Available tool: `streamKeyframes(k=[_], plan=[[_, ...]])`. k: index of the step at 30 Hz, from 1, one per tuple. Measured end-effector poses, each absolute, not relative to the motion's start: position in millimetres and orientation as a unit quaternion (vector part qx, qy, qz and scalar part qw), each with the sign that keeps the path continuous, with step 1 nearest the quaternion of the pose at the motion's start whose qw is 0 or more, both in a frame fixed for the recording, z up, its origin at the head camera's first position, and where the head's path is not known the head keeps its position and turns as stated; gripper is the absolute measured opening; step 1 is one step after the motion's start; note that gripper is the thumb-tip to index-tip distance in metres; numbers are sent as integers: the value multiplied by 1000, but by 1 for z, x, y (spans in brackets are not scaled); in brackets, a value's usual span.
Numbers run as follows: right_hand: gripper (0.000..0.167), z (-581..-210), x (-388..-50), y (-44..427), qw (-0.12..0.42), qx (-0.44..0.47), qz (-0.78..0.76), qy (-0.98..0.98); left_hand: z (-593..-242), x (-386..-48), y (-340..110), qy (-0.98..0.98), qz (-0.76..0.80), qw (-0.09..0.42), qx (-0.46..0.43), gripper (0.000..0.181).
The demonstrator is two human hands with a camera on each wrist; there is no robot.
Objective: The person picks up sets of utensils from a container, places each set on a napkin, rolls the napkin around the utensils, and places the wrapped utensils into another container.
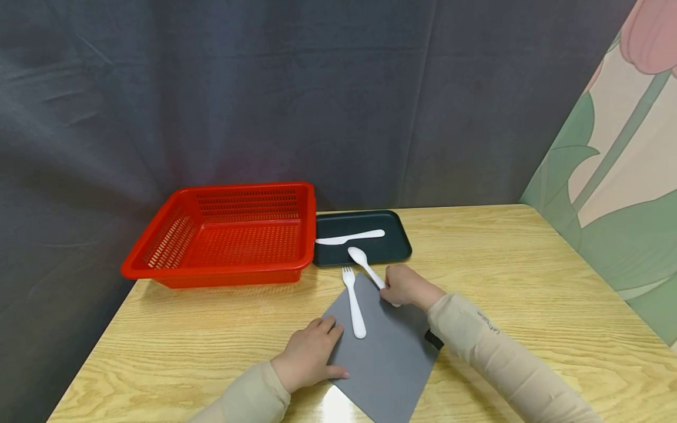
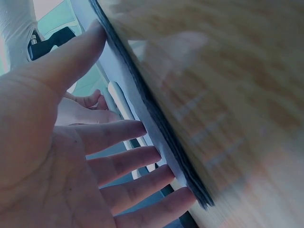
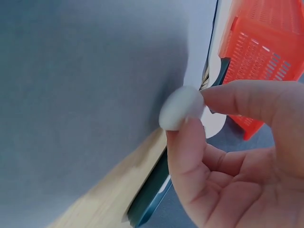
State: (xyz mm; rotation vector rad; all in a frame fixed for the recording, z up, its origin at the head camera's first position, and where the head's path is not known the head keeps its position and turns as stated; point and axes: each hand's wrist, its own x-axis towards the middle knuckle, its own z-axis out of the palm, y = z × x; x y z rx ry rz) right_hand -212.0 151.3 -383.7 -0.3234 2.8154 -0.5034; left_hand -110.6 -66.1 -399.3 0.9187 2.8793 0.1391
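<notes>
My right hand (image 1: pixel 406 286) pinches the handle end of a white spoon (image 1: pixel 358 256), whose bowl reaches over the front edge of the dark tray (image 1: pixel 338 255). In the right wrist view, thumb and forefinger hold the rounded spoon end (image 3: pixel 181 108). The left hand (image 1: pixel 312 355) rests with spread fingers on the left edge of a grey sheet (image 1: pixel 385 364); the left wrist view shows its fingertips along the edge of the stacked grey layers (image 2: pixel 156 114). A white fork (image 1: pixel 355 305) lies on the sheet, tines toward the tray. On the tray lies a white knife (image 1: pixel 365 235).
A red perforated basket (image 1: pixel 219 272) stands at the back left, beside the tray. Behind the wooden table (image 1: pixel 492 252) hangs a dark cloth (image 1: pixel 296 94). A flower-patterned surface (image 1: pixel 634 235) borders the right side. A black band (image 1: pixel 433 339) is by the right forearm.
</notes>
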Motion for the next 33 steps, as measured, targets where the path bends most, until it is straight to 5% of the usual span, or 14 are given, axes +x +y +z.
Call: streamKeyframes(k=[33], plan=[[22, -382, -196, 141, 159, -97, -189, 964, -396, -109, -65, 951, 41, 69, 298, 76]])
